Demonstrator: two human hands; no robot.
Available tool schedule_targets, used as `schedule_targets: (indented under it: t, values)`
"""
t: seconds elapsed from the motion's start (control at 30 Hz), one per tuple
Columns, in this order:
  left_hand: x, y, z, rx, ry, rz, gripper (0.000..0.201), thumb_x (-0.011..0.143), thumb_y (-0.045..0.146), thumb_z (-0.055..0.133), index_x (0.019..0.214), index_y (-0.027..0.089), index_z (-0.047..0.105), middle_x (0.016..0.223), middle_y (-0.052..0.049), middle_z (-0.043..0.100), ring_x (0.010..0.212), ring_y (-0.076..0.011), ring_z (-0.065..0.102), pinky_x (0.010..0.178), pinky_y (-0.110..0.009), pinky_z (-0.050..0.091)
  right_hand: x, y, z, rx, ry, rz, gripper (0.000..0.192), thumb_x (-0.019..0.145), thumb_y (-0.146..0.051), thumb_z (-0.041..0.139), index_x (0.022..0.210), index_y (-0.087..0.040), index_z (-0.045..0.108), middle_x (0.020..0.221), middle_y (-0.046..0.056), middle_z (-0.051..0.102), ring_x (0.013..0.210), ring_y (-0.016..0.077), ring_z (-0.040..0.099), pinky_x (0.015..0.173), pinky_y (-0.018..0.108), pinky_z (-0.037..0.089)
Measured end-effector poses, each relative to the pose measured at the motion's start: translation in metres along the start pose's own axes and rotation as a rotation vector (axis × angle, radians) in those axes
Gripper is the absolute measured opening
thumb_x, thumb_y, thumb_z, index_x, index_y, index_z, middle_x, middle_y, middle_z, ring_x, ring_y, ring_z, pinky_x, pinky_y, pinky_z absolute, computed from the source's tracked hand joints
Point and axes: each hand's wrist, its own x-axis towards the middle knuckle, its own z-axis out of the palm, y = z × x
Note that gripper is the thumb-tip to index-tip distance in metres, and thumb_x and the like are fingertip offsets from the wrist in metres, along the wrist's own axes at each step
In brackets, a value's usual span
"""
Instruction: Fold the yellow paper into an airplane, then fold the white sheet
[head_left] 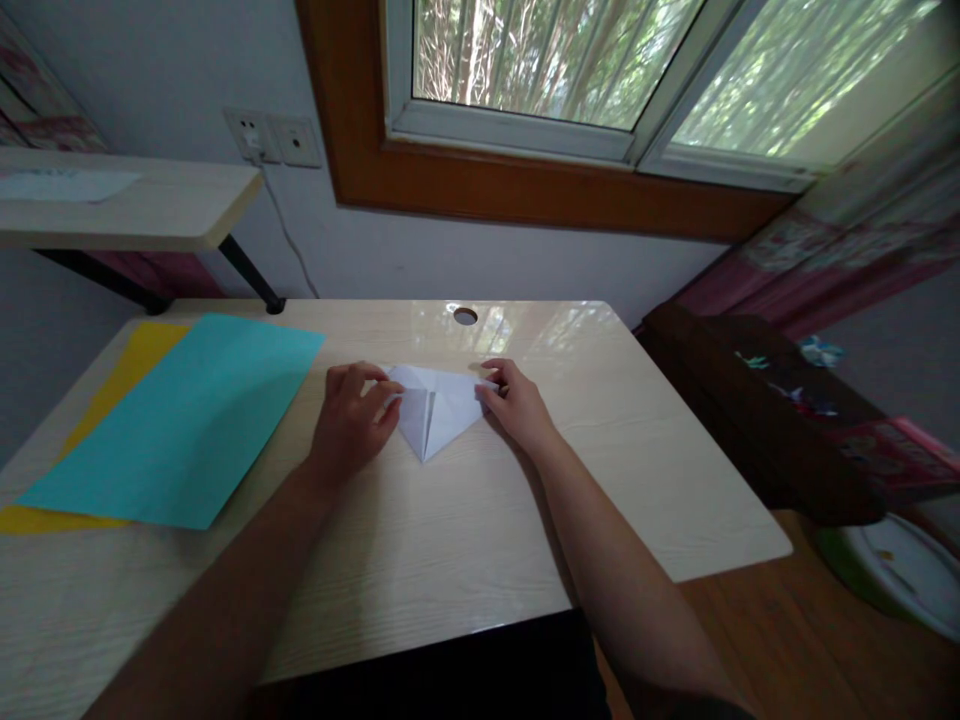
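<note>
1. Two hands work on one folded white paper [437, 412] lying near the middle of the tabletop [480, 540].
2. Left hand [351, 422]: grip curled, fingertips pressed on the paper's left edge. Whether thumb and fingers pinch a flap or only press it flat cannot be told.
3. Right hand [517, 403]: grip partly closed, fingertips on the paper's upper right corner. Pinch or plain press cannot be told here either.
4. Folded white paper: triangular outline, point facing the person, with a raised crease running down its centre toward the point. It lies flat between the two hands.
5. Turquoise paper sheet [187, 420]: flat on the tabletop, just left of the left hand, apart from the white paper.
6. Yellow paper sheet [139, 355]: lies under the turquoise sheet, showing along its left and lower edges.
7. Cable hole [465, 316]: in the tabletop, beyond the white paper, near the far edge.
8. Wall sockets [274, 138]: on the wall above the tabletop's far left corner, with a cord hanging down.
9. Window [600, 70]: above the far edge, framed in brown wood.
</note>
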Motion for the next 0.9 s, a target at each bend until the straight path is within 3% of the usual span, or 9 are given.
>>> schedule_targets:
  t: [0.13, 0.23, 0.33, 0.53, 0.6, 0.73, 0.8, 0.9]
  values:
    - [-0.001, 0.007, 0.002, -0.239, -0.286, 0.218, 0.019, 0.096, 0.023, 0.063, 0.114, 0.023, 0.07, 0.107, -0.006, 0.065, 0.102, -0.0226, 0.057, 0.095, -0.041, 0.05, 0.0, 0.003, 0.001, -0.011, 0.01, -0.031, 0.038, 0.086, -0.027, 0.062, 0.124, -0.024, 0.057, 0.093, 0.002, 0.065, 0.081, 0.0201, 0.063, 0.075, 0.034, 0.051]
    - [-0.004, 0.011, 0.008, -0.345, -0.446, 0.272, 0.028, 0.098, 0.028, 0.062, 0.124, 0.021, 0.067, 0.113, -0.008, 0.067, 0.106, -0.0225, 0.059, 0.097, -0.04, 0.051, 0.001, 0.003, 0.001, -0.09, 0.071, -0.129, 0.038, 0.084, -0.024, 0.064, 0.122, -0.022, 0.06, 0.102, 0.006, 0.064, 0.094, 0.024, 0.061, 0.087, 0.041, 0.051]
    - [-0.008, 0.009, 0.014, -0.348, -0.459, 0.271, 0.03, 0.1, 0.028, 0.058, 0.128, 0.02, 0.067, 0.121, -0.01, 0.066, 0.113, -0.0241, 0.06, 0.101, -0.043, 0.051, 0.001, 0.0, -0.001, -0.212, 0.159, -0.215, 0.033, 0.083, -0.021, 0.067, 0.116, -0.021, 0.065, 0.105, 0.009, 0.059, 0.1, 0.0269, 0.058, 0.093, 0.045, 0.049]
    - [-0.013, 0.006, 0.019, -0.236, -0.436, 0.223, 0.041, 0.1, 0.031, 0.057, 0.138, 0.019, 0.061, 0.146, -0.015, 0.051, 0.134, -0.0302, 0.049, 0.113, -0.051, 0.045, -0.004, -0.015, -0.003, -0.274, 0.252, -0.326, 0.02, 0.086, -0.018, 0.064, 0.104, -0.023, 0.07, 0.098, 0.007, 0.056, 0.096, 0.0257, 0.055, 0.088, 0.044, 0.049]
    - [-0.013, 0.007, 0.019, -0.214, -0.44, 0.214, 0.043, 0.099, 0.032, 0.059, 0.141, 0.022, 0.059, 0.152, -0.015, 0.045, 0.138, -0.0311, 0.045, 0.116, -0.052, 0.043, -0.006, -0.02, 0.0, -0.268, 0.204, -0.379, 0.019, 0.09, -0.018, 0.062, 0.106, -0.024, 0.071, 0.099, 0.008, 0.058, 0.097, 0.025, 0.055, 0.088, 0.043, 0.05]
    - [-0.011, 0.01, 0.017, -0.154, -0.424, 0.203, 0.045, 0.097, 0.034, 0.062, 0.142, 0.027, 0.059, 0.158, -0.012, 0.037, 0.142, -0.0323, 0.041, 0.119, -0.053, 0.038, -0.009, -0.024, 0.011, -0.259, -0.052, -0.508, 0.025, 0.094, -0.02, 0.06, 0.117, -0.024, 0.07, 0.113, 0.01, 0.061, 0.104, 0.024, 0.058, 0.092, 0.042, 0.052]
    - [-0.011, 0.01, 0.017, -0.127, -0.439, 0.21, 0.047, 0.098, 0.035, 0.06, 0.144, 0.028, 0.057, 0.157, -0.012, 0.04, 0.141, -0.0316, 0.042, 0.119, -0.052, 0.038, -0.009, -0.023, 0.016, -0.299, -0.148, -0.532, 0.028, 0.096, -0.022, 0.061, 0.123, -0.023, 0.069, 0.12, 0.011, 0.062, 0.11, 0.0252, 0.058, 0.096, 0.044, 0.052]
    - [-0.012, 0.009, 0.019, -0.113, -0.469, 0.226, 0.048, 0.101, 0.036, 0.054, 0.148, 0.023, 0.052, 0.15, -0.012, 0.051, 0.139, -0.0302, 0.045, 0.119, -0.051, 0.038, -0.009, -0.021, 0.02, -0.357, -0.193, -0.523, 0.029, 0.099, -0.025, 0.059, 0.126, -0.024, 0.068, 0.124, 0.012, 0.062, 0.112, 0.0264, 0.057, 0.099, 0.047, 0.05]
